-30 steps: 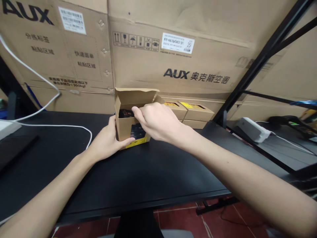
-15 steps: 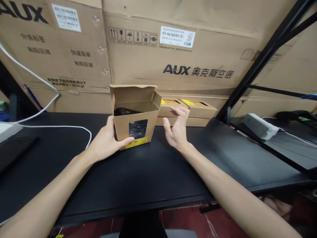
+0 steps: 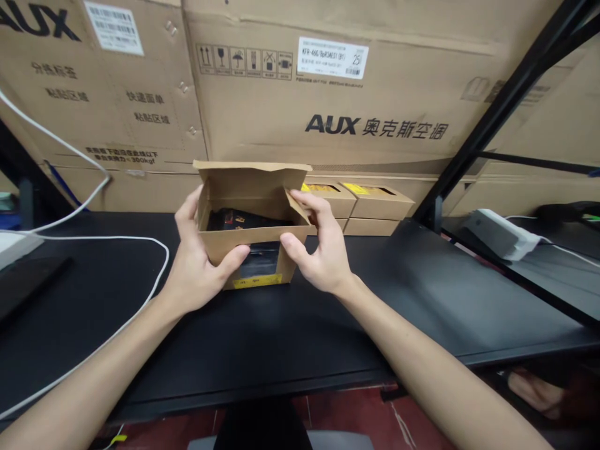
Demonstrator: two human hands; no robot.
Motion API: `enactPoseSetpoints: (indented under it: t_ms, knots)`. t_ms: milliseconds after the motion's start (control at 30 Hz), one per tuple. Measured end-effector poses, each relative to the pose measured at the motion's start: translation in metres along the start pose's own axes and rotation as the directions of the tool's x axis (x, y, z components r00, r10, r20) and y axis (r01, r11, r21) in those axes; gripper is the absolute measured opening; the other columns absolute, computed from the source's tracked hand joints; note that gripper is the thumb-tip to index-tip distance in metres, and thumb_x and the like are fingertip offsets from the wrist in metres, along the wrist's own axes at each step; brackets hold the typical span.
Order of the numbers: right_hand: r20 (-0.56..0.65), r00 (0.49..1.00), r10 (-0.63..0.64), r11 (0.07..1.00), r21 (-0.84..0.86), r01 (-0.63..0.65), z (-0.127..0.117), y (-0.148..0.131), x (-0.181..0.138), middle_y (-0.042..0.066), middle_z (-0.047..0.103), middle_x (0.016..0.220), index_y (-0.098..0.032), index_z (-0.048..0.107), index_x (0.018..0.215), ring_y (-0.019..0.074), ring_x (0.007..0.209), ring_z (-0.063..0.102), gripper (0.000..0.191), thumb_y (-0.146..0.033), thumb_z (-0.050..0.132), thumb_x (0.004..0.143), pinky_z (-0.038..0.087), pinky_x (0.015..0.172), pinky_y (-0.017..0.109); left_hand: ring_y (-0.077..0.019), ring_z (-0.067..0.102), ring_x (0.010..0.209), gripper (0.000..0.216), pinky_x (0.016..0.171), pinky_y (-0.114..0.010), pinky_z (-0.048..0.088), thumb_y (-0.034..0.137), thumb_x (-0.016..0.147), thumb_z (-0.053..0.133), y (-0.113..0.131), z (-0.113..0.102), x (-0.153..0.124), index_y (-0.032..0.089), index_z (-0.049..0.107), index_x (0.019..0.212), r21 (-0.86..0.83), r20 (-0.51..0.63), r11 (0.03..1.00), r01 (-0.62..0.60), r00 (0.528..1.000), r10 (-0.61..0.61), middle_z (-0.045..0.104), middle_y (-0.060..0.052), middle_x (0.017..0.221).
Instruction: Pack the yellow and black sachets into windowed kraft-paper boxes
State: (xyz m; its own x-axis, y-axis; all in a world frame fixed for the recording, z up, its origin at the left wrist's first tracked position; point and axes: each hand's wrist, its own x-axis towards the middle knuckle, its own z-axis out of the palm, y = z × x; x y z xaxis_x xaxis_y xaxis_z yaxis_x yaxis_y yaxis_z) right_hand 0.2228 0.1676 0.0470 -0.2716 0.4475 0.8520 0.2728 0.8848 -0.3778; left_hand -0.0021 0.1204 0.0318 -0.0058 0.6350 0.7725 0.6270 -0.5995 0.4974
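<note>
A small open kraft cardboard box (image 3: 244,250) stands on the black table (image 3: 328,325), with its lid flap (image 3: 253,184) raised at the back. Inside lies a black item with orange print (image 3: 244,220). A window in the front wall shows more dark contents, and a yellow label runs along the bottom. My left hand (image 3: 201,253) grips the box's left side, thumb across the front wall. My right hand (image 3: 319,247) holds its right side, fingers on the side flap (image 3: 297,205) and thumb on the front wall.
Behind the box stand two similar kraft boxes (image 3: 354,201) with yellow markings, against large AUX cartons (image 3: 328,94). A white cable (image 3: 112,236) lies on the table at left. A black metal shelf frame (image 3: 497,106) and a white adapter (image 3: 497,234) are at right.
My right hand has moved from the air beside the box onto its right side. The box now tips toward me, showing more of its inside. My left hand has shifted its grip.
</note>
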Motion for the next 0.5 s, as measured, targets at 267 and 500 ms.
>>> enactPoseSetpoints:
  t_ms: [267, 500]
  knots:
    - [-0.054, 0.997, -0.053, 0.996, -0.077, 0.049, -0.012, 0.007, 0.001, 0.012, 0.067, 0.123, -0.024, 0.06, 0.139, 0.0299, 0.118, 0.064, 0.057, -0.063, 0.053, 0.098, 0.053, 0.108, 0.056, -0.0324, 0.065, 0.126, 0.052, 0.114, -0.054, 0.052, 0.062, 0.095, 0.059, 0.013, 0.023, 0.009, 0.028, 0.048, 0.133, -0.027, -0.145, 0.998, -0.059, 0.988, 0.055, 0.063, -0.01, 0.132]
    - [-0.15, 0.988, -0.037, 0.99, -0.141, 0.016, -0.013, 0.015, -0.004, 0.011, 0.065, 0.114, -0.026, 0.066, 0.113, 0.0303, 0.12, 0.062, 0.038, -0.06, 0.06, 0.097, 0.053, 0.107, 0.057, -0.028, 0.067, 0.117, 0.034, 0.107, -0.049, 0.054, 0.061, 0.102, 0.049, 0.012, 0.036, 0.028, 0.029, 0.058, 0.11, -0.14, -0.188, 0.99, -0.035, 0.982, 0.008, 0.069, -0.006, 0.117]
